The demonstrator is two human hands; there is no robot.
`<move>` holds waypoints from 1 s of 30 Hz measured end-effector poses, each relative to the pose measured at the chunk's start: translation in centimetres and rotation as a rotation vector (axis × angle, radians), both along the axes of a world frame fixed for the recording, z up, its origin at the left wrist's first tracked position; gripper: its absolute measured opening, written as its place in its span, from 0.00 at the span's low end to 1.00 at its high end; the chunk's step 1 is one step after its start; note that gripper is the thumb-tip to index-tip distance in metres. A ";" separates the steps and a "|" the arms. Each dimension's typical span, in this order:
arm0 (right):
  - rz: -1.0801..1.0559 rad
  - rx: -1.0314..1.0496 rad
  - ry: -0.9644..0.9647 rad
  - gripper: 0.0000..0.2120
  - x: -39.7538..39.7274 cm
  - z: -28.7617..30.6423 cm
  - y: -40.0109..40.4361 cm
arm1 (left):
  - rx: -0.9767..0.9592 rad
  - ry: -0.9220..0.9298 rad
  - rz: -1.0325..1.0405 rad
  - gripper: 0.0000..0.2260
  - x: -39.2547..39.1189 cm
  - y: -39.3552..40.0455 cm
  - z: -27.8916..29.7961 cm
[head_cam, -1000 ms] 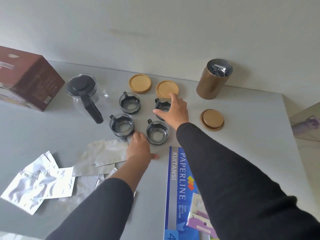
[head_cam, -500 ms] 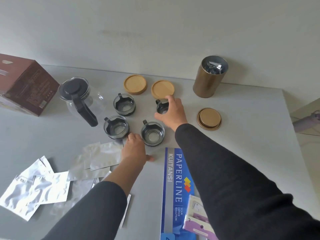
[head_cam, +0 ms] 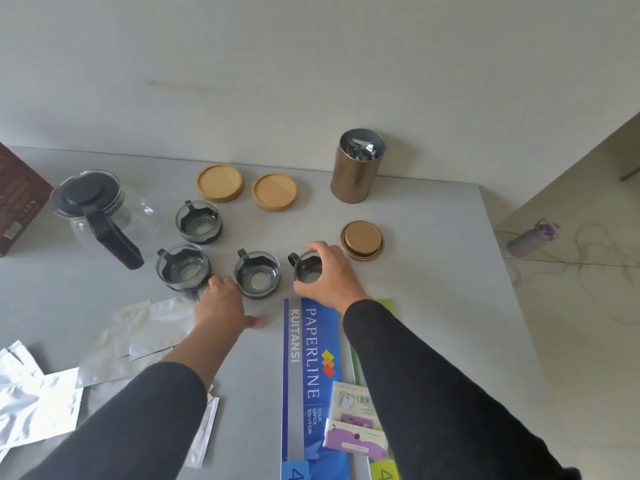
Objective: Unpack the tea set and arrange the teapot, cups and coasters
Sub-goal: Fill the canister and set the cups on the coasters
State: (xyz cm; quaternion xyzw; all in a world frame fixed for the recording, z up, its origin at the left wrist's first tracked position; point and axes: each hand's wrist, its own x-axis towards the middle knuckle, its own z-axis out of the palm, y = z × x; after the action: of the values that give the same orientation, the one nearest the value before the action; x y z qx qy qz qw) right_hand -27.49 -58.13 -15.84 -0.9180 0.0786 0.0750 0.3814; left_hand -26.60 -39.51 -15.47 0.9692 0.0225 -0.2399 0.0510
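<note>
Grey surface: teapot at left, two coasters upper centre, tin and its lid to the right. Foil packets lower left, receipt book at bottom centre. Your right hand curls a grip round the rightmost cup. Your left hand lies flat, grip wide, fingertips between two cups.

- Brown box: left edge is cutting it off; print too small to read.
- Right hand: is covering the right side of the rightmost cup.
- Receipt book: bottom edge is cropping it.
- Foil sachets: are running off left.
</note>
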 end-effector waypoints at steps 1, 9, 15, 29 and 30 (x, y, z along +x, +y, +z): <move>0.012 -0.008 -0.003 0.33 -0.2 -0.2 -0.1 | 0.007 0.000 -0.005 0.42 0.0 0.0 0.0; 0.025 -0.036 -0.040 0.30 2.7 0.8 -0.3 | 0.022 0.003 -0.013 0.40 0.2 0.1 0.1; 0.013 -0.243 -0.098 0.27 9.4 1.5 0.4 | 0.045 0.007 -0.033 0.39 0.5 0.1 -0.1; 0.107 -0.315 -0.011 0.40 18.5 -1.2 2.7 | 0.071 0.012 -0.021 0.39 0.6 -0.3 -0.2; 0.112 -0.316 -0.015 0.39 18.6 -1.4 2.6 | 0.074 0.012 -0.020 0.39 0.6 -0.3 -0.2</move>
State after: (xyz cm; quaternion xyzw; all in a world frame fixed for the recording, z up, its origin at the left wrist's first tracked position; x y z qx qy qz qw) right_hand -8.89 -55.54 -17.27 -0.9700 0.0355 0.0761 0.2282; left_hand -26.00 -39.78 -15.66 0.9691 0.0222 -0.2453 0.0126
